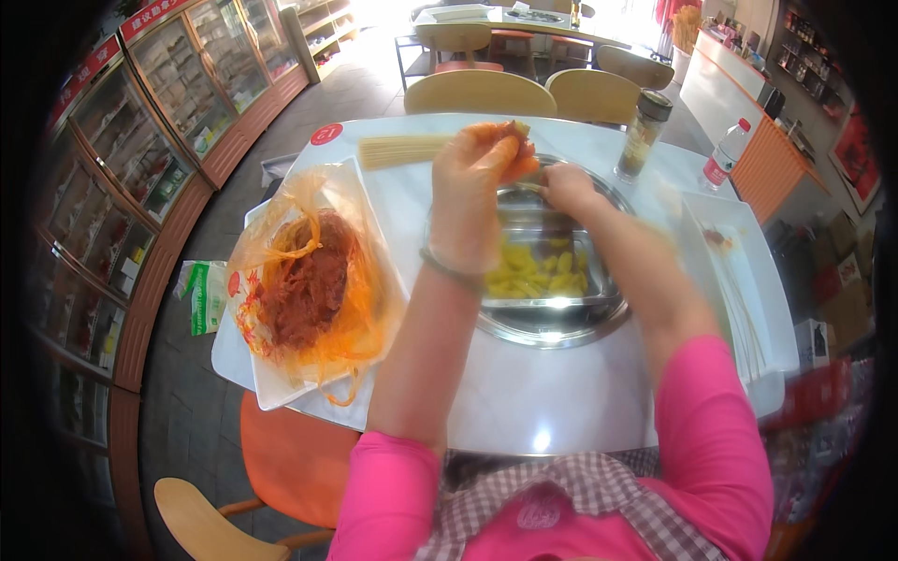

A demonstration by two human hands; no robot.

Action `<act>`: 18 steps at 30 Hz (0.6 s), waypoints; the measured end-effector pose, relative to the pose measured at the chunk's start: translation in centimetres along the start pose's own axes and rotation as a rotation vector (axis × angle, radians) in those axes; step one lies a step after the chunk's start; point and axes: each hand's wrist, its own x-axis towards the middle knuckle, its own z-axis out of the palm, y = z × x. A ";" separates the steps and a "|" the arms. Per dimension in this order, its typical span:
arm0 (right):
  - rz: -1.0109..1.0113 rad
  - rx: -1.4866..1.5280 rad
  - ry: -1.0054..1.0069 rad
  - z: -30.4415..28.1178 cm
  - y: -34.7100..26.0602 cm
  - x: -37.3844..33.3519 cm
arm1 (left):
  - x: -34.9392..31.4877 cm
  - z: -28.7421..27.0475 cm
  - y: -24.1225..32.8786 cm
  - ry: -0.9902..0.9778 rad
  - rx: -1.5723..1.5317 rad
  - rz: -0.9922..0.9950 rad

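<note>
She's holding her left hand (472, 187) closed around a reddish-orange meat piece (510, 145) right over the steel bowl (552, 323) of yellow chunks (538, 273), so drips probably land inside, while her right hand (566, 187) is pinching at it, grip blurry.

On the white surface (561, 402) I see an orange plastic bag (309, 280) of reddish stuff lying on a white tray (271, 388) at the left, a bundle of pale skewers (404, 150) at the far edge, and a spice jar (644, 136) and a water bottle (725, 154) toward the right. Another white tray (748, 271) sits at the right edge, a few thin sticks on it. Beyond the surface I make out wooden chairs (479, 93), and glass-fronted cabinets (168, 93) run along the left wall.
</note>
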 end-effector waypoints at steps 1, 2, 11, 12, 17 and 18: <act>0.032 -0.028 -0.004 0.8 0.2 0.8 | 0.1 0.0 0.0 -0.002 -0.004 -0.007; 0.061 -0.057 -0.008 1.3 0.1 1.3 | 0.2 0.0 -0.1 -0.005 -0.010 -0.007; 0.066 -0.144 -0.030 2.2 0.0 2.5 | 0.2 -0.2 0.4 -0.037 -0.058 -0.034; 0.056 -0.148 -0.026 2.1 0.0 2.6 | 0.2 -0.3 0.4 -0.042 -0.054 -0.039; -0.040 -0.099 0.158 1.7 0.5 2.1 | 0.3 -0.5 0.2 -0.067 -0.060 -0.045; -0.073 -0.075 0.235 1.7 1.1 2.1 | 0.4 -0.6 0.1 -0.091 -0.056 -0.045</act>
